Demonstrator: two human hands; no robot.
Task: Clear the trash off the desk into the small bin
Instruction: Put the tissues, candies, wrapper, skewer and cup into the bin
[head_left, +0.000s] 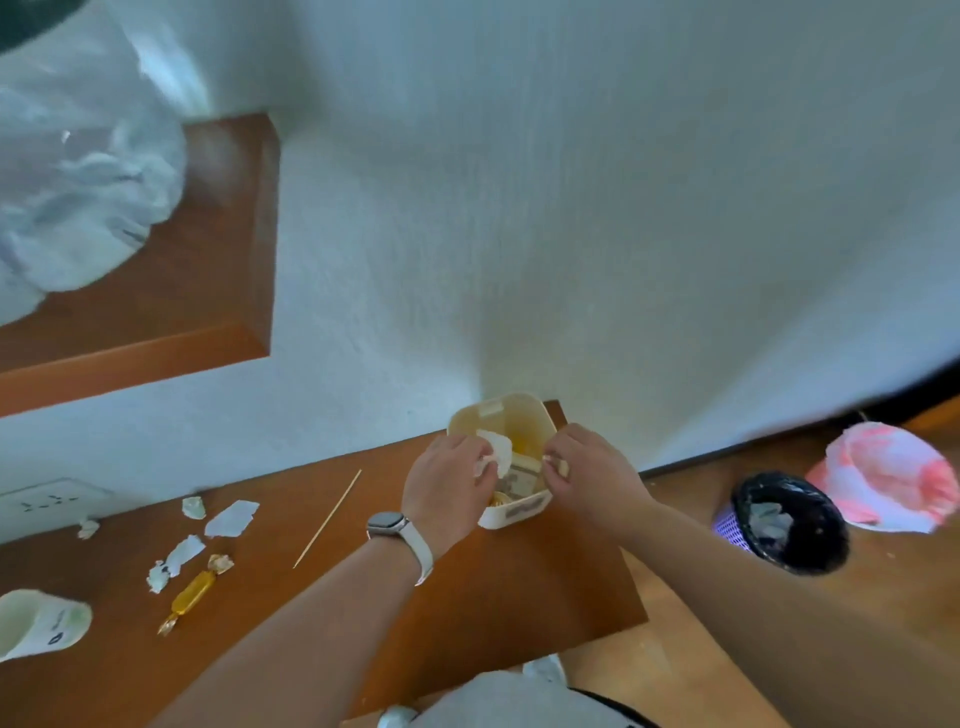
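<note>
left hand (449, 480): fingers pinched | right hand (589, 470): fingers curled

So the small bin (501, 457) sits at the far right end of my worktop (467, 597), right against the wall (571, 208). Skewer (327, 518) lies left of it, then paper scraps (231, 518) and a candy (193, 592) further left. Two baskets (789, 525) on the floor (701, 649) to the right.

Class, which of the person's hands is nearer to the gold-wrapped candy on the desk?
Left. The left hand is at the small bin's near-left rim, on the gold-wrapped candy's side; the right hand is at its right rim, farther away.
</note>
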